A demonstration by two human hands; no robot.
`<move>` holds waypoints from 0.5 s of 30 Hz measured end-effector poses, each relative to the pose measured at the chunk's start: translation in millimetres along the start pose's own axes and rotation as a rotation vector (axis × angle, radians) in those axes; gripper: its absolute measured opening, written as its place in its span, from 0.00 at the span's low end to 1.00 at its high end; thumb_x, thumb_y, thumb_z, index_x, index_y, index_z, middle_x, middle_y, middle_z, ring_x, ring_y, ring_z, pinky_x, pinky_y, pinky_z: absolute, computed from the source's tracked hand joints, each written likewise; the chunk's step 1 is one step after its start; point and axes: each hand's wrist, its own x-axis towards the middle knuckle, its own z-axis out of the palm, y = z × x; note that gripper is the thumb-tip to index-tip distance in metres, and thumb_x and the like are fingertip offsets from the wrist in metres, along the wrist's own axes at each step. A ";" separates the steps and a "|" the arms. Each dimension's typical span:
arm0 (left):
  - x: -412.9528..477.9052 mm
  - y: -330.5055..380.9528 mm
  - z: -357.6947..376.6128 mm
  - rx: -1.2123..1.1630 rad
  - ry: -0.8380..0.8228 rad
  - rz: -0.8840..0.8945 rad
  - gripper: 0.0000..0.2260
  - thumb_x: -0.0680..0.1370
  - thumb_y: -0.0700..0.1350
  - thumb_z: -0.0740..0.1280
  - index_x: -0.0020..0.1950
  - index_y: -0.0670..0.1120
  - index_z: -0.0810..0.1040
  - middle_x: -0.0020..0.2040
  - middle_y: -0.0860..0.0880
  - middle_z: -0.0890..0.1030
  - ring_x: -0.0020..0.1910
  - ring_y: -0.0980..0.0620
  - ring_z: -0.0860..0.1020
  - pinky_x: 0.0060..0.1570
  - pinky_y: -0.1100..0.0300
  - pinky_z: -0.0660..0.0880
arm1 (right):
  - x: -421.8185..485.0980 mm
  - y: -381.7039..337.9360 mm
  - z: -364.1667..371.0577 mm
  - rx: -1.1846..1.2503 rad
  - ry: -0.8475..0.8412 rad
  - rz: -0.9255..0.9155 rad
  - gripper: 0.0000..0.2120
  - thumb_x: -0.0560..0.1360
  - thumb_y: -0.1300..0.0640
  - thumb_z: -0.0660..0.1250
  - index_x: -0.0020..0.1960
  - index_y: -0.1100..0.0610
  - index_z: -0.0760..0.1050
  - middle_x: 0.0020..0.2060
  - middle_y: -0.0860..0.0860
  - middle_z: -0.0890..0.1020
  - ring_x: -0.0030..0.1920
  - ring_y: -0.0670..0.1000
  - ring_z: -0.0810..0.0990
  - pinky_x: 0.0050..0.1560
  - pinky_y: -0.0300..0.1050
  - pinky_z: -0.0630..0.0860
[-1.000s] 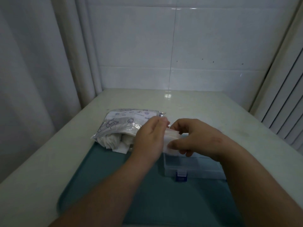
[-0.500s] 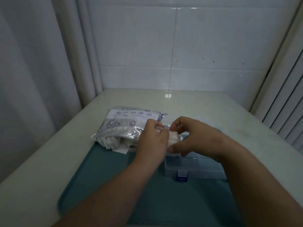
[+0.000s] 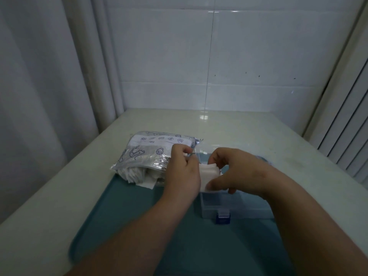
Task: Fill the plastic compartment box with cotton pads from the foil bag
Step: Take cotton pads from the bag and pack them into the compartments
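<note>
A silver foil bag (image 3: 151, 154) with printed icons lies on the left, white cotton pads spilling from its near open end. The clear plastic compartment box (image 3: 235, 208) with a blue latch stands open to its right on a teal tray (image 3: 139, 216). My right hand (image 3: 237, 172) grips a small stack of white cotton pads (image 3: 209, 174) above the box's left end. My left hand (image 3: 183, 172) has its fingers curled at the stack's left edge, pinching it near the bag. The inside of the box is mostly hidden by my hands.
The tray sits on a pale table (image 3: 239, 128) set in a corner. A tiled wall stands behind, a curtain (image 3: 49, 76) hangs at the left and slatted panels (image 3: 350, 126) at the right.
The stack of pads has stayed between both hands above the box. My left fingers have shifted up along its left edge, and my right hand has turned slightly, showing more of the pads.
</note>
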 end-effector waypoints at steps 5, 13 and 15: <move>1.6 -3.1 1.1 -0.011 -0.003 -0.013 0.05 0.80 0.42 0.60 0.50 0.48 0.75 0.42 0.52 0.77 0.39 0.54 0.73 0.37 0.57 0.69 | -0.5 0.2 2.7 0.005 -0.015 -0.001 0.17 0.68 0.56 0.77 0.53 0.50 0.75 0.46 0.50 0.81 0.38 0.50 0.84 0.37 0.39 0.82; -0.7 1.5 -0.7 -0.004 -0.055 0.011 0.15 0.80 0.49 0.63 0.34 0.48 0.67 0.32 0.52 0.69 0.33 0.53 0.67 0.32 0.57 0.62 | -1.4 -0.9 -2.3 0.168 0.041 -0.006 0.10 0.69 0.58 0.77 0.47 0.56 0.78 0.42 0.55 0.83 0.35 0.51 0.84 0.39 0.44 0.83; -0.6 0.8 -0.5 0.022 -0.054 0.018 0.15 0.80 0.49 0.62 0.35 0.47 0.68 0.32 0.52 0.70 0.33 0.53 0.67 0.32 0.57 0.62 | -2.1 -0.3 -4.1 0.157 0.030 -0.005 0.13 0.68 0.58 0.78 0.49 0.55 0.78 0.44 0.53 0.83 0.34 0.50 0.84 0.37 0.42 0.83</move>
